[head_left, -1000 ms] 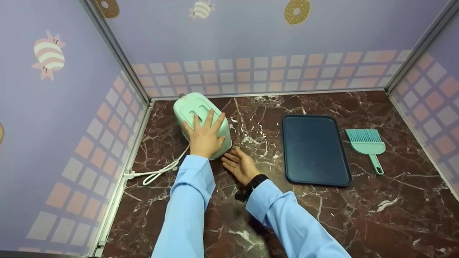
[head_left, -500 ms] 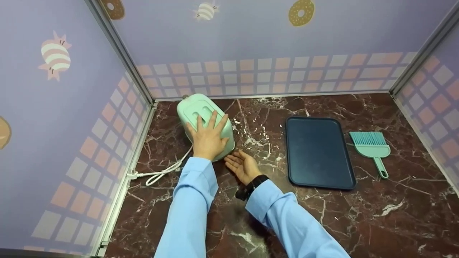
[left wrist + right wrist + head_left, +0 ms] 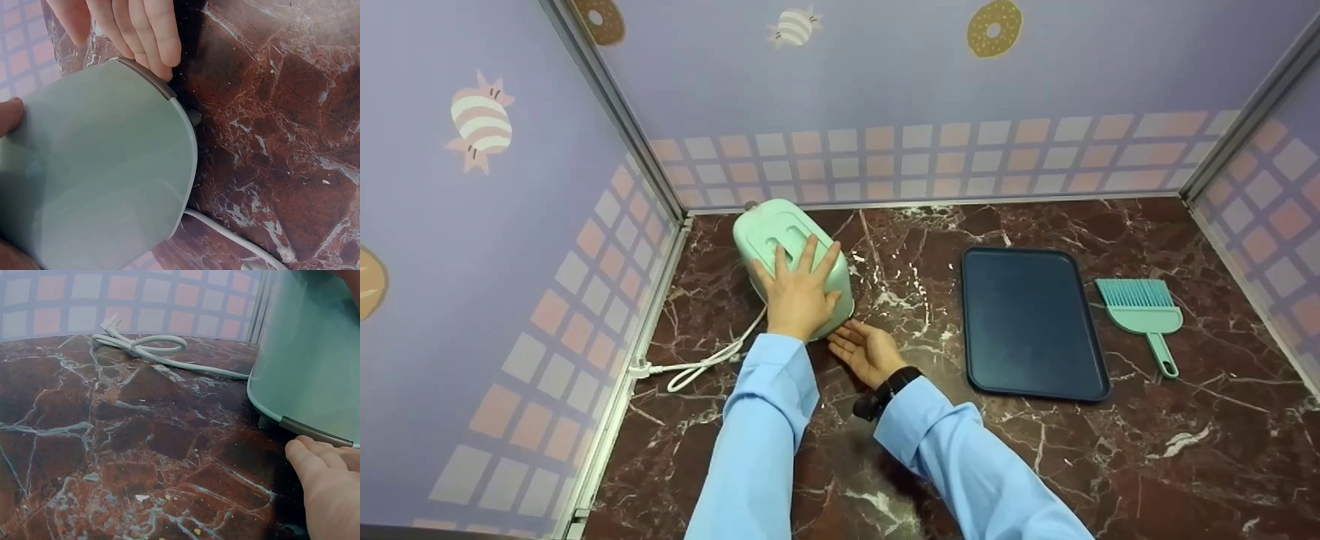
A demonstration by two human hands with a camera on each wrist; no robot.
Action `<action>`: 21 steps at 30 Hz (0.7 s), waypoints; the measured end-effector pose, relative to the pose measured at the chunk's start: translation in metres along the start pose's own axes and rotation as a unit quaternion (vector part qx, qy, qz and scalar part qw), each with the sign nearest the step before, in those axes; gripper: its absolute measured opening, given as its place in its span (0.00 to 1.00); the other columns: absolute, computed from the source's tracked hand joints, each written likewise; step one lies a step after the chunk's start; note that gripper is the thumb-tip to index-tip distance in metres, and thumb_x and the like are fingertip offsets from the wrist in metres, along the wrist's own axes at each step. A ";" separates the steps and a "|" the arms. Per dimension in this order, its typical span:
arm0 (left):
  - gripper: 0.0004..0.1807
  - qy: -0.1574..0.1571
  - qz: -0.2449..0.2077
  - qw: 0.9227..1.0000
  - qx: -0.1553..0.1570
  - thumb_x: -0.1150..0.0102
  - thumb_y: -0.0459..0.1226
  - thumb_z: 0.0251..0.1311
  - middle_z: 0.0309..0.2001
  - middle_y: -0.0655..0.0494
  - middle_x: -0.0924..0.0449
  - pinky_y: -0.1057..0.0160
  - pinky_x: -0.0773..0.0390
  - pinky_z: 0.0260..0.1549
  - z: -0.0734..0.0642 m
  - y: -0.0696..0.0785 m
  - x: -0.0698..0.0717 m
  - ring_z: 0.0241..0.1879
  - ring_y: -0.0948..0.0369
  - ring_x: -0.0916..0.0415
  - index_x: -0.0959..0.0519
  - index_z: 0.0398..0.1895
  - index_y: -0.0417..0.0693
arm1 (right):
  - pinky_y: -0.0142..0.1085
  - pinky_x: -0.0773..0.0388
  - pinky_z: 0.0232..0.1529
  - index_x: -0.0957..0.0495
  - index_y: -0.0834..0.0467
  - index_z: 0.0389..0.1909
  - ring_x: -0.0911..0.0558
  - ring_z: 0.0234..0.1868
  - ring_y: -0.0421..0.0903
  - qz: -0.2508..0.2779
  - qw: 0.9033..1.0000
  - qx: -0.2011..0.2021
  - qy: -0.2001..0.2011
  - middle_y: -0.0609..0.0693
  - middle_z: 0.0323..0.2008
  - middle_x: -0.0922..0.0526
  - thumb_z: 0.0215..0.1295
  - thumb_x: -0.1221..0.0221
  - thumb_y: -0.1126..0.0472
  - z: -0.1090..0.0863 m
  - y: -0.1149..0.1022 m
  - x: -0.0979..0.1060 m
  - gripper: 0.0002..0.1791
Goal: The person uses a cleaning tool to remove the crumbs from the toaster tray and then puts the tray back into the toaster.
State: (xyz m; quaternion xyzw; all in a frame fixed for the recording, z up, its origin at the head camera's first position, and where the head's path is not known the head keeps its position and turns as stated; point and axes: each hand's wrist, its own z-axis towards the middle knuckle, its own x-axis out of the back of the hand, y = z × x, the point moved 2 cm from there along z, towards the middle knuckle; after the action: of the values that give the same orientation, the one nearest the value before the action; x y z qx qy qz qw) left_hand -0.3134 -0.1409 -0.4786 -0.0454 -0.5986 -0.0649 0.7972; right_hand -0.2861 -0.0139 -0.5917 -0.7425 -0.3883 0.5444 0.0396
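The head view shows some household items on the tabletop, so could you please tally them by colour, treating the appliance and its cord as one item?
Green: 2 (appliance, brush)
Dark blue: 1 (tray)
Total: 3

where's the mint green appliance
In the head view, the mint-green rounded glossy appliance stands left of centre, near the back-left corner, under the left hand, with the right hand at its near edge.
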 end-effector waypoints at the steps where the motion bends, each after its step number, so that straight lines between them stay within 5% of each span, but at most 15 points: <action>1: 0.46 -0.001 0.001 1.000 0.001 0.34 0.59 0.62 0.81 0.57 0.47 0.17 0.55 0.63 0.000 0.000 0.000 0.74 0.30 0.49 0.46 0.81 0.76 | 0.50 0.40 0.76 0.46 0.73 0.75 0.39 0.76 0.65 -0.003 1.000 0.000 -0.002 0.71 0.74 0.42 0.84 0.59 0.62 0.001 0.000 0.000 0.27; 11: 0.47 -0.005 0.015 1.000 0.022 0.35 0.61 0.62 0.81 0.57 0.48 0.17 0.55 0.63 0.001 0.006 0.000 0.75 0.30 0.50 0.48 0.81 0.77 | 0.49 0.33 0.72 0.35 0.72 0.69 0.28 0.68 0.63 -0.049 0.999 0.015 0.010 0.69 0.63 0.28 0.82 0.53 0.63 0.003 -0.004 0.000 0.23; 21: 0.47 0.006 0.011 0.999 0.047 0.36 0.62 0.63 0.81 0.55 0.47 0.17 0.54 0.63 -0.001 0.017 -0.001 0.75 0.30 0.49 0.49 0.82 0.76 | 0.49 0.24 0.65 0.25 0.71 0.54 0.18 0.50 0.55 -0.100 0.992 0.037 0.069 0.58 0.40 0.18 0.76 0.41 0.63 0.010 -0.006 0.005 0.15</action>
State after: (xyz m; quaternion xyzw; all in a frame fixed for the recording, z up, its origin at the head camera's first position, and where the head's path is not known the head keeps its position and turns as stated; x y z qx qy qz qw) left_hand -0.3096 -0.1239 -0.4798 -0.0140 -0.5960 -0.0279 0.8024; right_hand -0.2970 -0.0103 -0.5971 -0.7336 -0.4364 0.4995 0.1478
